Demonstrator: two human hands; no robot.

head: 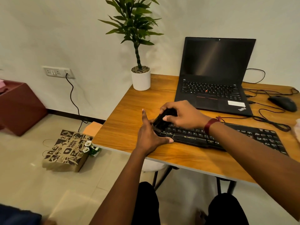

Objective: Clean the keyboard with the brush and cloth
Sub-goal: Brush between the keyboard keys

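Observation:
A black keyboard (230,137) lies along the front of the wooden desk (129,127). My right hand (183,114) grips a black brush (164,118) over the keyboard's left end, bristles down on the keys. At that same left edge my left hand (151,135) rests with straight fingers against the keyboard's side, thumb along its front edge. A pale cloth (297,129) shows only as a sliver at the frame's right edge.
An open black laptop (214,78) stands behind the keyboard, with a mouse (283,103) and cables to its right. A potted plant (140,78) sits at the desk's back left corner. On the floor to the left lie a paper bag (66,151) and a maroon box (19,106).

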